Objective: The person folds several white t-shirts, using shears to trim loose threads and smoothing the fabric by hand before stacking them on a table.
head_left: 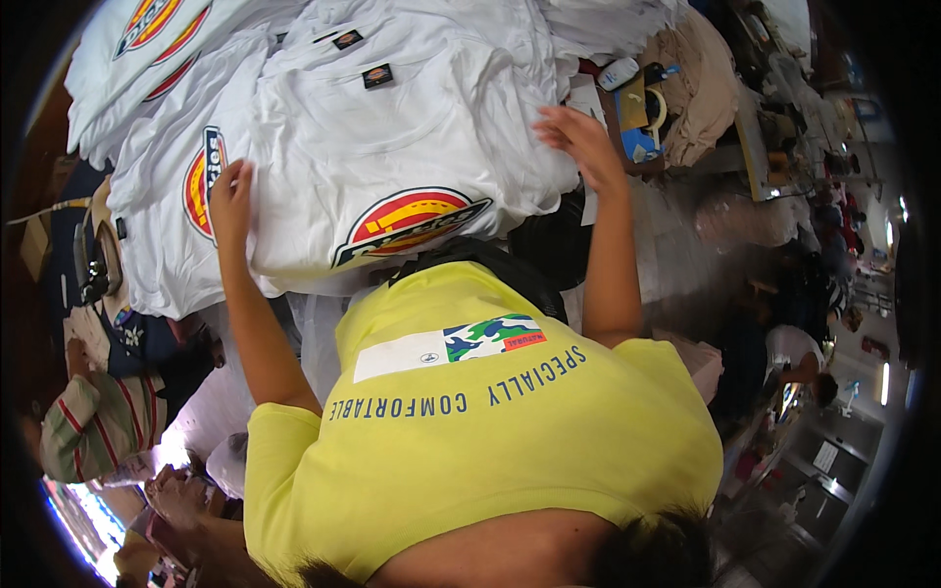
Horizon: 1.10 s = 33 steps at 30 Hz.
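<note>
A: what are the hands doing?
B: from my end, left hand [230,204] is narrow, fingers bunched at the white T-shirt [319,162]; can't tell if cloth is pinched; right hand [585,149] is wide, fingers loosely spread by the shirt's right side, holding nothing I can see.
A: and the shirt?
B: on top of the pile, between the hands; neckline and black label [377,75] away from the body, red-and-yellow print [412,225] toward it; more white shirts [216,59] behind; tape roll [657,110] and tan cloth [694,88] off to the right.
A: step?
B: I'd judge it as arranging the top shirt; creases remain.
A: next move calls for?
B: my read: right fingers meeting the cloth, both sides kept level; one-sided tugging could drag the layers below.
</note>
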Each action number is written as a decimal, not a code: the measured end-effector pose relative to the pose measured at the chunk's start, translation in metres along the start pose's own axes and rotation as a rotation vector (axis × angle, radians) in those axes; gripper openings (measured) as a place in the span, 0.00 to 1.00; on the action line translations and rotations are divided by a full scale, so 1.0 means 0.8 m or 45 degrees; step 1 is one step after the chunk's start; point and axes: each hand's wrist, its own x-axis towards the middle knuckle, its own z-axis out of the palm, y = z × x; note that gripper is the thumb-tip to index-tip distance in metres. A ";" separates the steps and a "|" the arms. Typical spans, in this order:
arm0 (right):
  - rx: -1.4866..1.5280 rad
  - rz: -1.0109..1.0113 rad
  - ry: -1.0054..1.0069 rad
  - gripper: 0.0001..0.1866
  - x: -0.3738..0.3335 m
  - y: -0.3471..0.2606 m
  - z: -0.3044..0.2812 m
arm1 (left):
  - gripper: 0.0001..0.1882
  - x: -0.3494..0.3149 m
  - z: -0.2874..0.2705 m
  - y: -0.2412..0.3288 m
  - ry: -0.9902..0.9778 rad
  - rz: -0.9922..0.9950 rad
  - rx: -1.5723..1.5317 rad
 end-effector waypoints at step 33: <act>0.777 0.300 -0.249 0.16 0.278 -0.032 0.033 | 0.20 0.162 0.031 0.003 -0.471 -0.884 -1.645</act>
